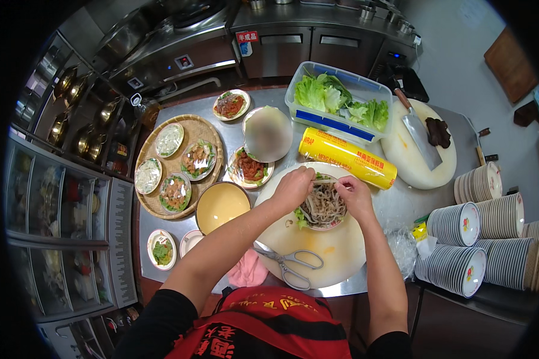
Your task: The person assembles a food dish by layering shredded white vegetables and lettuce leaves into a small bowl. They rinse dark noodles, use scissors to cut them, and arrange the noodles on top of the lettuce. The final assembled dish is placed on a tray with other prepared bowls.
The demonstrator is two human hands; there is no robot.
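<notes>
My left hand (294,188) and my right hand (354,196) are both closed in a pinch, a little apart over a plate of food. A thin pale strip (325,180) stretches between their fingertips. Greyish shredded food (324,207) is heaped below, with green leaves (301,219) poking out at its edge. The plate, mostly covered by its contents, rests on a round white cutting board (347,254). Grey-handled scissors (293,261) lie on the board's near left part, their blades pointing left.
Beyond the board lie a yellow cling-film box (347,158) and a clear tub (335,127) of lettuce. A cleaver (422,142) rests on another board at right, near stacked bowls (452,224). At left are a woven tray (147,149), a yellow bowl (223,206) and several filled plates.
</notes>
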